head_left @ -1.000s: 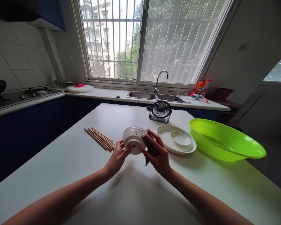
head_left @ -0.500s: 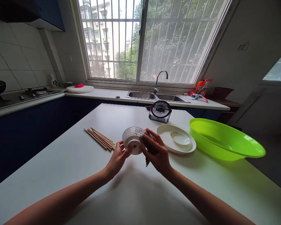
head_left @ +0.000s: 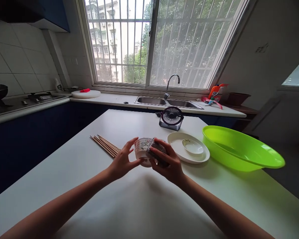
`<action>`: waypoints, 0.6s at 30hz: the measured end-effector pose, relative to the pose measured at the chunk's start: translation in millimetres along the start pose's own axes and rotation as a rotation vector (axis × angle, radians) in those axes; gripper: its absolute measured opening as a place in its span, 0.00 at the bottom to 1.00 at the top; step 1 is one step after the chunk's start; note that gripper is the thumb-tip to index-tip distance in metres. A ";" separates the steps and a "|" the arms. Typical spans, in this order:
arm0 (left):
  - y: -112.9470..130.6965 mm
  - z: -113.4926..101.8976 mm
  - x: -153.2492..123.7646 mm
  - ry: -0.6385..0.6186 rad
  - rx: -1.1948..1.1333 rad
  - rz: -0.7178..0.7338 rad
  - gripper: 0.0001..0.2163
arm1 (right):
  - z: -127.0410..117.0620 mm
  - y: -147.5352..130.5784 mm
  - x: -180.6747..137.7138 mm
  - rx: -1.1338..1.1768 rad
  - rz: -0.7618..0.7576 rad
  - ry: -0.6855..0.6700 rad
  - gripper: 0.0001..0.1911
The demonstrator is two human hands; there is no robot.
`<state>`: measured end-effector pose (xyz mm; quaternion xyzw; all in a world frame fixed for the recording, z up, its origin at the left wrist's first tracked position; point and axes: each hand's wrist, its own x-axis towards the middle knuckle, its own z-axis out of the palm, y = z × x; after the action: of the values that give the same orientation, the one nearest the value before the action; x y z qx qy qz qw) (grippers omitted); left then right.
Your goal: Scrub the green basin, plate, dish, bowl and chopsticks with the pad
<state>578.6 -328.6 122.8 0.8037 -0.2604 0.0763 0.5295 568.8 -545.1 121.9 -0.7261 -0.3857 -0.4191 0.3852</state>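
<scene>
A white bowl (head_left: 142, 150) with a dark flower print is held just above the white table (head_left: 129, 205), near its middle. My left hand (head_left: 122, 161) grips the bowl's left side, thumb and fingers spread around the rim and base. My right hand (head_left: 168, 162) presses a dark scrubbing cloth (head_left: 156, 151) against the bowl's right side, fingers curled over the cloth. Most of the bowl's right half is hidden behind the cloth and fingers.
Several wooden chopsticks (head_left: 105, 146) lie left of the bowl. A white plate (head_left: 179, 152) carrying a small dish (head_left: 192, 146) sits to the right, then a green basin (head_left: 241, 152). A small black fan (head_left: 171, 118) stands behind. Sink (head_left: 168, 103) and stove (head_left: 27, 99) line the counters.
The bowl has been turned in my hands, so the ribbed underside gives way to the printed side. My left fingers have spread wider, and the cloth has shifted up over the bowl.
</scene>
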 end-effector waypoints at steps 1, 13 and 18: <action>1.3 -2.4 0.8 0.001 0.078 0.056 0.34 | -0.1 0.4 -0.6 -0.011 -0.023 -0.017 0.30; 7.0 -10.2 0.4 0.051 0.440 0.212 0.33 | -3.1 2.1 -0.7 0.063 -0.056 -0.161 0.31; 4.5 -8.4 0.6 0.048 0.350 0.155 0.32 | -8.3 8.3 2.6 0.049 -0.071 -0.219 0.27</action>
<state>578.1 -322.6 130.3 0.8591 -0.2915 0.1801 0.3801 574.4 -555.1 125.2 -0.7437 -0.4611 -0.3414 0.3432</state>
